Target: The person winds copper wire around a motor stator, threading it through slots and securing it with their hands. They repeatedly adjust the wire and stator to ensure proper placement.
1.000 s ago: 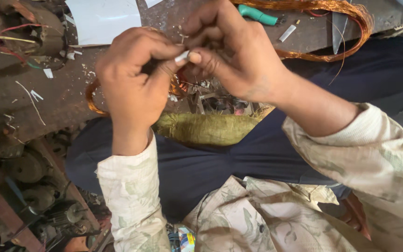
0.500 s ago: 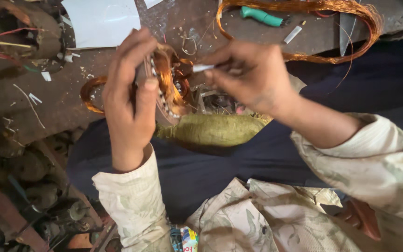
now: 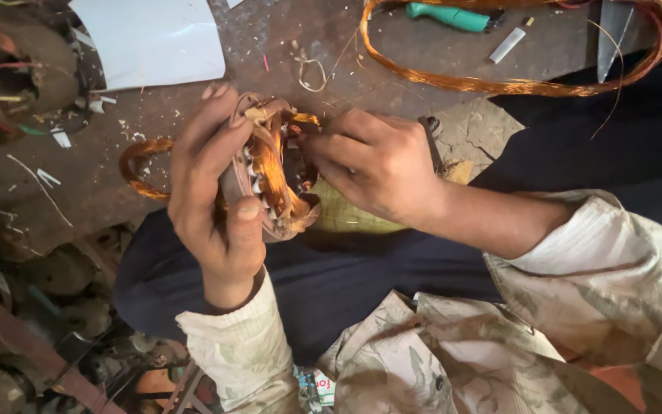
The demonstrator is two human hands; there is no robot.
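Left hand (image 3: 216,199): raised with the wrist upright, fingers curled in a clamping grip, thumb pressed across the front (sleeve drawn back to the wrist). Right hand (image 3: 381,165): reaches in from the right, forearm level, fingertips pinched together beside the left fingers.

The motor winding (image 3: 273,172) sits between the left hand (image 3: 212,195) and right hand (image 3: 377,165), above the lap. Behind it, on the counter (image 3: 392,57), lie a wire loop (image 3: 515,80), a screwdriver (image 3: 446,15) and a paper sheet (image 3: 151,38).
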